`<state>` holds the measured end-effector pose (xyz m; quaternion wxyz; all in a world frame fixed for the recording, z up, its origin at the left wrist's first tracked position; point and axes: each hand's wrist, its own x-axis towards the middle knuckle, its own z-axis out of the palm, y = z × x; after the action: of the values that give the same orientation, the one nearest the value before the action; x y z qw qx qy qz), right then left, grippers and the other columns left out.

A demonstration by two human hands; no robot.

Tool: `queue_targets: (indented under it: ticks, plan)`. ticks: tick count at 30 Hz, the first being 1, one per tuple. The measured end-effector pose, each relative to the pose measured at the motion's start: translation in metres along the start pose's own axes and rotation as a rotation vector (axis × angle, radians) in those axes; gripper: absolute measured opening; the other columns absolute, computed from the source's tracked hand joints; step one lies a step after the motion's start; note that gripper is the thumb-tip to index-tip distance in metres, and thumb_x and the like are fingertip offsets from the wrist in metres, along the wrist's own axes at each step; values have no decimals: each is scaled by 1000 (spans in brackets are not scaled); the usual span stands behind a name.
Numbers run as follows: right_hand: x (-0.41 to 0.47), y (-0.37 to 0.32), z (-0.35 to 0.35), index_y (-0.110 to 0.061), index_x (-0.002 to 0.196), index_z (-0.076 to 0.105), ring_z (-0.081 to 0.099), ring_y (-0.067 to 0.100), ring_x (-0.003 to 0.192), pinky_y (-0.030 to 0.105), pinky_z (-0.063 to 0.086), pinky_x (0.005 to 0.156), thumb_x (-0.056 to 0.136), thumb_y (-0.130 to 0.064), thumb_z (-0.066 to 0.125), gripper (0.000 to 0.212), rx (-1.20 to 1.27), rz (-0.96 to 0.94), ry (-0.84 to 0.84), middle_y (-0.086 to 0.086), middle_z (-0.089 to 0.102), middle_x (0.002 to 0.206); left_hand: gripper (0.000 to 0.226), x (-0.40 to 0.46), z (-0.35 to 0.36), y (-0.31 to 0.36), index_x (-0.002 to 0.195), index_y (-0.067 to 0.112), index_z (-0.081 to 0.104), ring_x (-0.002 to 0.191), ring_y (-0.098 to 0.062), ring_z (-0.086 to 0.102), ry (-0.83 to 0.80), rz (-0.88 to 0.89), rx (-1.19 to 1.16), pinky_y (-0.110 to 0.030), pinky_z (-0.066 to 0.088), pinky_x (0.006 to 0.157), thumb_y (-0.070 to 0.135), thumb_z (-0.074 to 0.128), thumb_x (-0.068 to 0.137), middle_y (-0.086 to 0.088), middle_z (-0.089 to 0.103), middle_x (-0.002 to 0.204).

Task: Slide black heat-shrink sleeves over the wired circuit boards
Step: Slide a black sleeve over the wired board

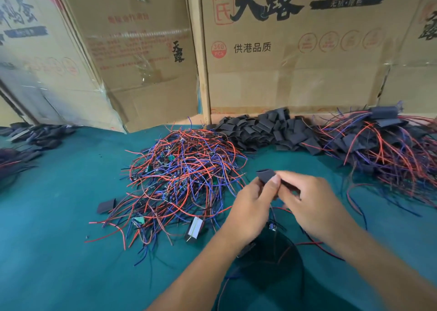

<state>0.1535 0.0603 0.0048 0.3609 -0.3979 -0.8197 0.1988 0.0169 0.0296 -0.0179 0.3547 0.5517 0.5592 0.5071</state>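
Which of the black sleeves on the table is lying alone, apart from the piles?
The single black sleeve at the left edge of the wire tangle; others sit heaped by the cardboard.

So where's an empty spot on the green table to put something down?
The green cloth is bare at the near left, in front of the tangle of red and blue wires. It is crowded along the boxes: the pile of black sleeves and the sleeved boards on the right.

Counts on the green cloth

We count two hands (250, 206), one sleeve (266, 175) held between them, one loose sleeve (106, 206) lying alone, three cardboard boxes (295, 50) behind, and wired boards (184, 168) too tangled to number.
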Motion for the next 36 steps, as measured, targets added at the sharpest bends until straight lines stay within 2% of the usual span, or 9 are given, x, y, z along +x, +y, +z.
queue_targets:
  ticks: [3, 7, 10, 13, 18, 22, 25, 29, 36]
  plan:
    - [-8, 8, 0, -26, 95, 72, 57, 22, 58, 37, 52, 61, 96, -15, 56, 20, 171, 27, 12, 0, 64, 64, 18, -2, 6, -3, 109, 25, 58, 97, -3, 62, -15, 51, -21, -26, 47, 93, 38, 50, 101, 16, 66, 96]
    - [-12, 16, 6, -16, 84, 69, 44, 32, 52, 53, 52, 61, 95, -27, 55, 20, 183, 26, -43, 16, 51, 62, 48, -3, 11, -1, 101, 23, 59, 90, -9, 61, 3, 26, -37, -36, 49, 94, 66, 45, 84, 16, 62, 86]
    - [-12, 18, 4, -14, 92, 69, 62, 42, 74, 51, 52, 69, 88, -50, 54, 39, 304, 49, -124, 21, 64, 79, 55, -3, 6, 3, 100, 19, 61, 96, -15, 64, 3, 13, -16, -41, 49, 96, 67, 41, 83, 13, 64, 87]
    - [-11, 19, 4, -25, 111, 71, 70, 24, 95, 38, 58, 82, 90, -35, 66, 23, 645, 90, -182, 4, 74, 101, 38, -7, -4, 10, 94, 26, 62, 103, -3, 63, -88, 24, 124, -28, 47, 95, 55, 39, 92, 11, 70, 98]
    - [-15, 20, 4, -25, 104, 72, 68, 16, 85, 32, 59, 70, 85, -16, 70, 22, 765, 149, -176, 4, 73, 95, 60, -12, -33, 27, 145, 22, 45, 126, 1, 50, -156, 81, 443, -21, 35, 108, 57, 41, 97, 8, 56, 141]
    - [-17, 20, 6, -37, 100, 72, 65, 7, 72, 22, 55, 65, 87, -11, 70, 28, 675, 142, -176, -6, 73, 89, 9, -23, -113, 38, 102, 30, 64, 74, 4, 61, 43, 91, 649, -12, 44, 67, 29, 60, 95, 13, 70, 92]
    - [-17, 19, 9, -36, 99, 71, 66, 8, 79, 28, 59, 66, 87, -10, 71, 29, 644, 122, -196, -6, 72, 90, 21, -39, -188, 32, 76, 28, 56, 68, -10, 58, 23, -88, 995, -21, 42, 63, 12, 61, 89, 9, 63, 72]
    - [-18, 22, 14, -36, 100, 71, 67, 7, 81, 25, 56, 64, 86, -13, 73, 28, 620, 130, -205, -6, 73, 94, 24, -57, -245, 13, 77, 29, 60, 70, -1, 57, -168, -305, 1171, -12, 39, 63, 8, 63, 88, 12, 65, 78]
    - [-19, 27, 19, -39, 100, 70, 68, 9, 79, 25, 55, 61, 78, -29, 73, 24, 626, 156, -201, -5, 73, 95, 17, -61, -247, -25, 91, 27, 54, 72, 2, 48, -188, -266, 1102, -10, 34, 62, 21, 71, 91, 9, 59, 89]
